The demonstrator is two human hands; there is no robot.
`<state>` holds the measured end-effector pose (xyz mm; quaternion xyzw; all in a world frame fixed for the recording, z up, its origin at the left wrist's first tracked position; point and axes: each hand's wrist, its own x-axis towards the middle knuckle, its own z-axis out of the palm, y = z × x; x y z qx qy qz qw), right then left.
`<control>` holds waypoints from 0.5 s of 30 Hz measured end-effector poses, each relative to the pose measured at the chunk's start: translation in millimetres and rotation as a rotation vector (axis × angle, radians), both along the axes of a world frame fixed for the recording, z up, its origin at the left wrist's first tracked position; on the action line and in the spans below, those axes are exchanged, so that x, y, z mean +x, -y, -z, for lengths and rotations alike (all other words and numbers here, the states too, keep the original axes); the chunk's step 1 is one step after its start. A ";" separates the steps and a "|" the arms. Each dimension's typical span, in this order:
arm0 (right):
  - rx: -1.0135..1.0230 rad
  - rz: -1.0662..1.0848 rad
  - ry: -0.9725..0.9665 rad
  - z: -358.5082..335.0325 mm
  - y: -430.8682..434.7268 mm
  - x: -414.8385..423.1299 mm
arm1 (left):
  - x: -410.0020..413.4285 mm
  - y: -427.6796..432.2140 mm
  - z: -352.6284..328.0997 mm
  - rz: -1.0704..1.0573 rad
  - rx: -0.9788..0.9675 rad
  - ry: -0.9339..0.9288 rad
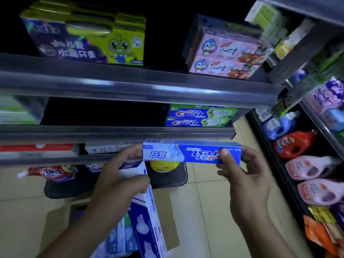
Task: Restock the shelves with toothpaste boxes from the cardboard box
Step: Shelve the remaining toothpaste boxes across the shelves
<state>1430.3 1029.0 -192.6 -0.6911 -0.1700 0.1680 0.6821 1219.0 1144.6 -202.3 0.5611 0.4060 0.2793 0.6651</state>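
A blue Crest toothpaste box (pixel 186 152) lies level and upside down in front of the lower shelf edge (pixel 115 134). My right hand (pixel 243 170) pinches its right end, thumb on the front. My left hand (pixel 121 174) touches its left end and grips a blue-and-white toothpaste box (pixel 147 216) that points down toward the cardboard box (pixel 57 216) on the floor. More toothpaste boxes (pixel 119 241) lie inside that carton, partly hidden by my left arm. Two Crest boxes (pixel 199 117) are stacked on the middle shelf at the right.
Pink penguin boxes (pixel 223 54) and a green-purple children's pack (pixel 89 40) stand on the upper shelf. Red and white boxes (pixel 39 148) sit low left. Detergent bottles (pixel 294 144) and pink jugs (pixel 312 168) line the right-hand rack. A black base (pixel 167 179) juts onto the tiled floor.
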 end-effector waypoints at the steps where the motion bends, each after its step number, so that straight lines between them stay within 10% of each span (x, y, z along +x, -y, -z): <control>1: -0.038 0.020 0.067 0.6 -0.4 11.7 | 8.3 0.0 0.1 0.005 0.014 0.014; 15: -0.124 -0.122 0.257 38.5 -46.7 119.3 | 91.2 -20.3 14.6 -0.003 0.172 -0.028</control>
